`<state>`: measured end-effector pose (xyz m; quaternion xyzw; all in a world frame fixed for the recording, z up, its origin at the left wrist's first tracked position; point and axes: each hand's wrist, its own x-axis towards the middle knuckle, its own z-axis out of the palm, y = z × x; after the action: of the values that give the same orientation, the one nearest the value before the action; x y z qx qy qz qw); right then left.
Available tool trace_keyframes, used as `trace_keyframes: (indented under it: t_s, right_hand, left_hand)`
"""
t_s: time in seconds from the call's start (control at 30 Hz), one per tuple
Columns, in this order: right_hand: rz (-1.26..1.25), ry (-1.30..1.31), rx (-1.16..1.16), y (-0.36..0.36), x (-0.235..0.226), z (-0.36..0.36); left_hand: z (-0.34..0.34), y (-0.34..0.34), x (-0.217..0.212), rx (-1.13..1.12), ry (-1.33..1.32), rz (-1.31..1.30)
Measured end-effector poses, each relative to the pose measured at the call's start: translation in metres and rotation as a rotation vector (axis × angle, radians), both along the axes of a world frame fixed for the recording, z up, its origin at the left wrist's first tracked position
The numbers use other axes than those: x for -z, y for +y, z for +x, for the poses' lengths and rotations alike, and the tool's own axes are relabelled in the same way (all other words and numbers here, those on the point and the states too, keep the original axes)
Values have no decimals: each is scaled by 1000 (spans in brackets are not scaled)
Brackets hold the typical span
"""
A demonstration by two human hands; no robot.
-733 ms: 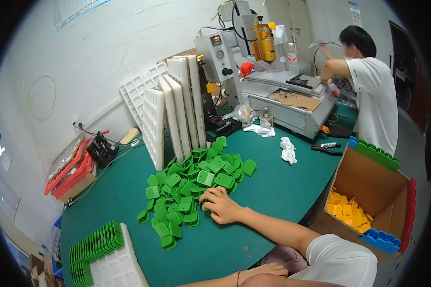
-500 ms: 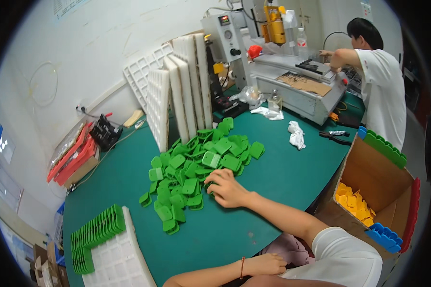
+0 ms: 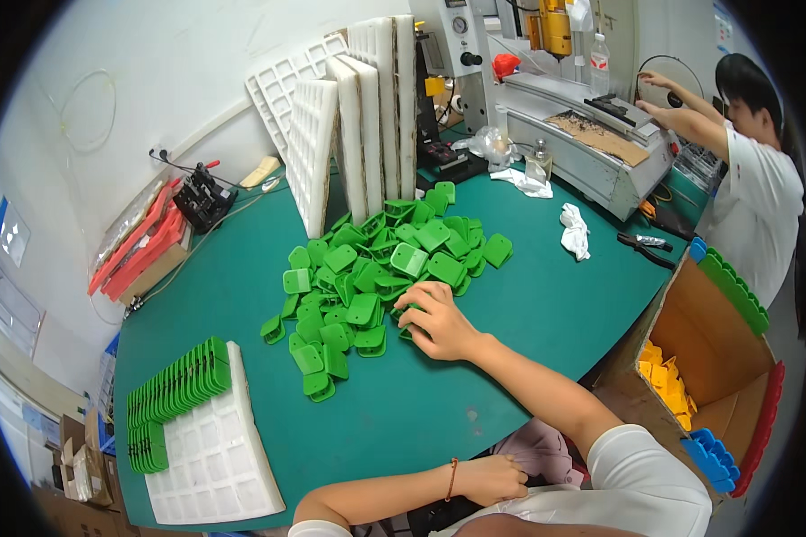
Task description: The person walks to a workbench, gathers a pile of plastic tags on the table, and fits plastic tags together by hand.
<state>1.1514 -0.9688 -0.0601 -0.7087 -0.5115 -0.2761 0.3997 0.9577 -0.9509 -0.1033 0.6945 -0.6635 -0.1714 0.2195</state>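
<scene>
A loose pile of green plastic clips, each with two rounded flaps, lies in the middle of the green table. At its near right edge is my right hand, its fingers bent down around a green clip that they partly hide. My left hand, below a thin reddish bracelet, rests with curled fingers at the near table edge, beside pinkish cloth; nothing shows in it. On the left lies a white gridded tray, with rows of green clips standing along its far and left parts.
Several white gridded trays lean upright behind the pile. A cardboard box with yellow clips stands right, coloured clips along its rims. Pliers and crumpled tissue lie near a machine. A co-worker stands beyond.
My view has shifted, so the table sits higher in the picture. My right hand stays at the same edge of the pile. The co-worker's arms are now raised and stretched forward.
</scene>
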Motion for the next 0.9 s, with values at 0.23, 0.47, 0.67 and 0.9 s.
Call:
trace_keyframes:
  t_s: [0.23,0.47,0.67,0.9]
  right_hand:
    - [59,64,-41,0,0,-2]
    - [669,1116,-578,-2,-1,13]
    - [1366,1736,-1065,-17,6,32]
    - [1369,1710,-785,-13,3,34]
  left_hand:
    - [0,0,-2,-3,-18,55]
    - [0,1,-1,-30,-26,76]
    - [-2,3,4,-173,-79,250]
    - [-2,3,3,-183,-80,295]
